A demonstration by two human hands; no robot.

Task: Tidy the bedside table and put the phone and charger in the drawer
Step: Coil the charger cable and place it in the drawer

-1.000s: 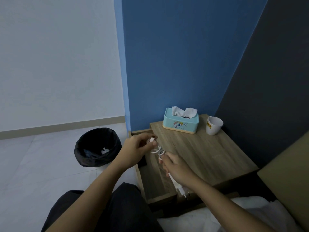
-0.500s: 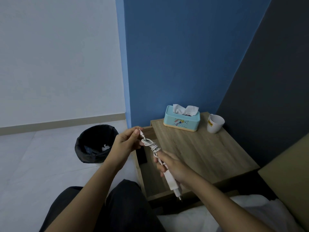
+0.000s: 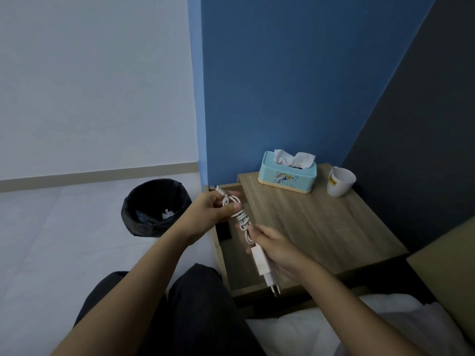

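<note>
Both hands hold a white charger (image 3: 262,263) above the open drawer (image 3: 232,268) of the wooden bedside table (image 3: 321,227). My left hand (image 3: 213,210) pinches the bundled cable near its free plug end. My right hand (image 3: 276,247) grips the cable just above the adapter block, whose two prongs point down toward me. A dark phone (image 3: 223,231) lies in the drawer's far part, mostly hidden behind my left hand.
A teal tissue box (image 3: 286,176) and a white mug (image 3: 340,182) stand at the back of the tabletop. A black waste bin (image 3: 156,206) sits on the floor to the left. White bedding (image 3: 321,332) and a headboard (image 3: 449,273) lie at the lower right.
The charger has been lifted up and stretched out between my hands; the cable is now a tight bundle, and the adapter hangs lower with its prongs in view.
</note>
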